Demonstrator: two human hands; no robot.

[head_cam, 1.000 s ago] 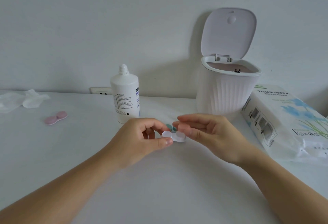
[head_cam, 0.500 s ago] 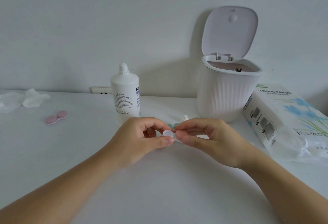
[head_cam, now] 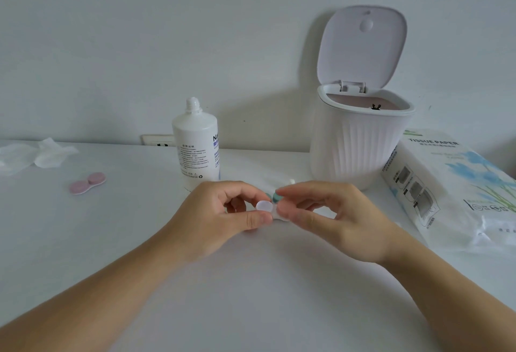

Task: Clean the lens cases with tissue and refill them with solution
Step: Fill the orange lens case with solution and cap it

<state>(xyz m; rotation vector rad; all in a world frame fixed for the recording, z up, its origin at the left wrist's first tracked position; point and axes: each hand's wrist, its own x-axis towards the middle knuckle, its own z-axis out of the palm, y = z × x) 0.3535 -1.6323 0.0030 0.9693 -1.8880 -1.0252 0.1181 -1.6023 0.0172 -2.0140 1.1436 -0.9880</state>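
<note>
Held the clear case (head_cam: 268, 210) between both hands, low over the table (head_cam: 251, 296), centre front. Left hand (head_cam: 220, 217) pinched its left cup, thumb under the cap, fingers curled behind. Right hand (head_cam: 329, 217) pinched the right cap, fingertips closed round it.

Step in hand, as I judged it: working the right cap, either off or back on; could not tell which from the grip alone. Whether the cups held solution was hidden by my fingers.

Next move called for a steady left pinch while the right twisted, the case kept level so nothing spilled.

Around: bottle (head_cam: 196, 142) stood upright just behind my left hand, nozzle bare, its cap off. Something teal (head_cam: 276, 196) and a small white piece (head_cam: 291, 182) lay behind my fingers, mostly hidden; possibly another case and the bottle's cap. Pink case (head_cam: 87, 183) lay closed, well apart to the left, with crumpled tissue (head_cam: 42, 153) beyond it. Bin (head_cam: 357, 145) stood open behind my right hand, tissue pack (head_cam: 452, 184) beside it.

In the way: the bottle stood near enough to knock with my left knuckles.
</note>
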